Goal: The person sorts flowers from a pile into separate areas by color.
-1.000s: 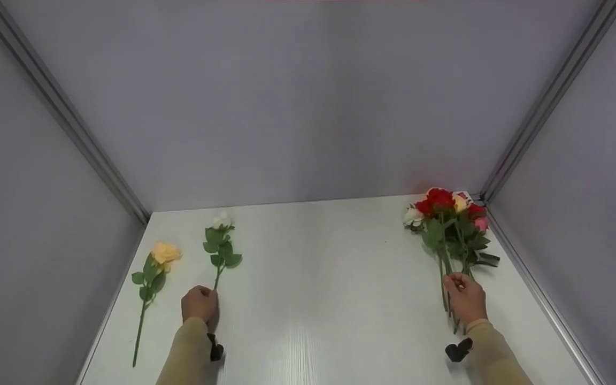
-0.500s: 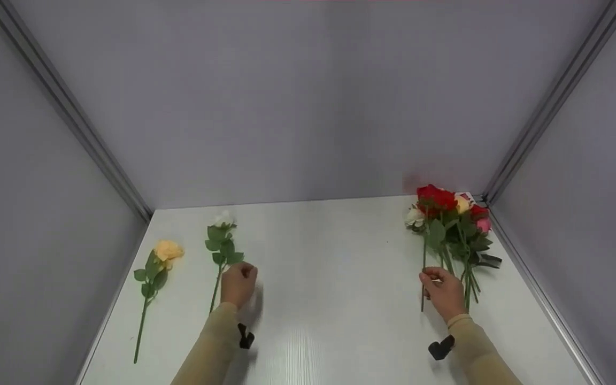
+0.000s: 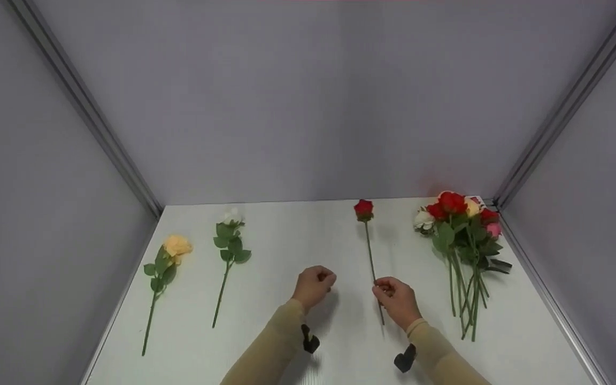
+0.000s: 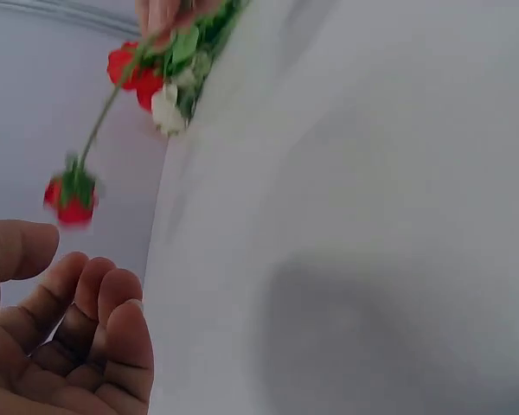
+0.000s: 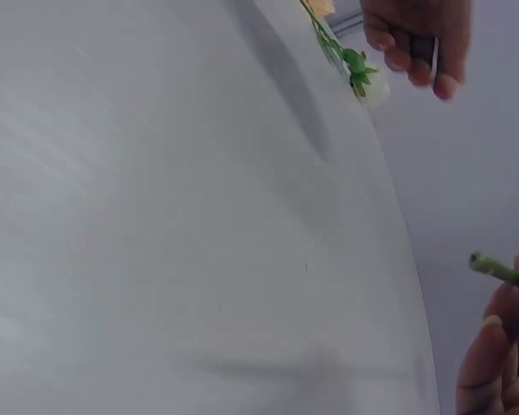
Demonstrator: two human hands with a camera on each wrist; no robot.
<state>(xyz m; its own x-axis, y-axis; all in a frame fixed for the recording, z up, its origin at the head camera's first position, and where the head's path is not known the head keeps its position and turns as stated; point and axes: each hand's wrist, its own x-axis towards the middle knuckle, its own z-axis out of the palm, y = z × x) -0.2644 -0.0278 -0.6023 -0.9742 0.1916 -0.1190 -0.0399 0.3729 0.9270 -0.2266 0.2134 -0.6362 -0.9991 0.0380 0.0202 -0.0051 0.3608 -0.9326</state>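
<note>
My right hand (image 3: 398,300) pinches the lower stem of a single red rose (image 3: 364,210), its bloom pointing away from me. In the right wrist view the cut end of the stem (image 5: 495,267) sticks out past the fingers. My left hand (image 3: 312,287) is over the middle of the table, left of the rose and apart from it. The left wrist view shows its fingers (image 4: 125,333) loosely bent, thumb apart, with nothing between them. A white rose (image 3: 232,235) and a yellow rose (image 3: 177,246) lie separately on the left of the table.
A pile of mixed roses (image 3: 460,224), red, white, pink and pale yellow, lies at the back right, its stems toward me. Grey panels (image 3: 297,107) enclose the white table (image 3: 297,235) at the back and both sides.
My right hand has drawn one red rose out of the pile and carried it left. My left hand has left the white rose's stem and moved right, toward the middle.
</note>
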